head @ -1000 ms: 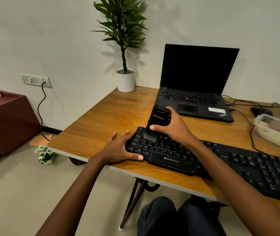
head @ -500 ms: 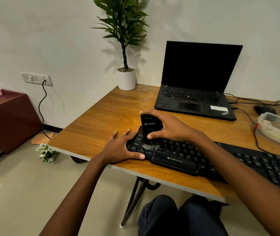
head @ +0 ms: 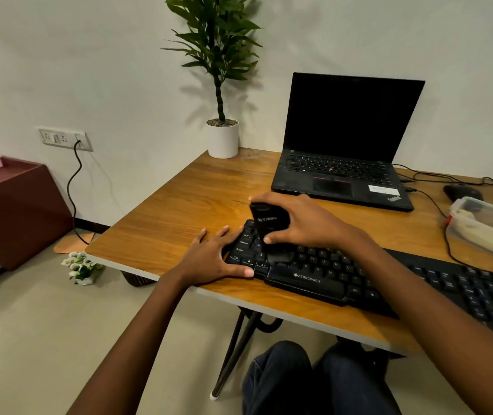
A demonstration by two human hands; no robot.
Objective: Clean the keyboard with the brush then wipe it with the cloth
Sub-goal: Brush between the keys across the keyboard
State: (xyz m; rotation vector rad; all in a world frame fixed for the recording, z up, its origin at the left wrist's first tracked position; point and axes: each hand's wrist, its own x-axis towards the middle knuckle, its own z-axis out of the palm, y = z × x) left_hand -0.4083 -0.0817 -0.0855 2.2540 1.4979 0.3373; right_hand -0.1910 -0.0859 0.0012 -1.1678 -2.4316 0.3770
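Observation:
A black Zebronics keyboard (head: 323, 280) lies along the near edge of the wooden table (head: 185, 211). My right hand (head: 302, 223) grips a black block-shaped brush (head: 266, 223) and holds it upright, its bristle end pressed onto the keys at the keyboard's left part. My left hand (head: 218, 259) rests flat on the table with fingers spread, its thumb and fingertips against the keyboard's left end. No cloth is plainly in view.
An open black laptop (head: 344, 181) sits behind the keyboard. A potted plant (head: 223, 139) stands at the back left corner. A clear plastic box (head: 485, 226), a mouse (head: 462, 193) and cables lie at the right. My knees are under the table.
My right hand has drawn the brush leftward and nearer along the keys, from the upper rows to the lower left rows. My left hand has stayed at the keyboard's left end.

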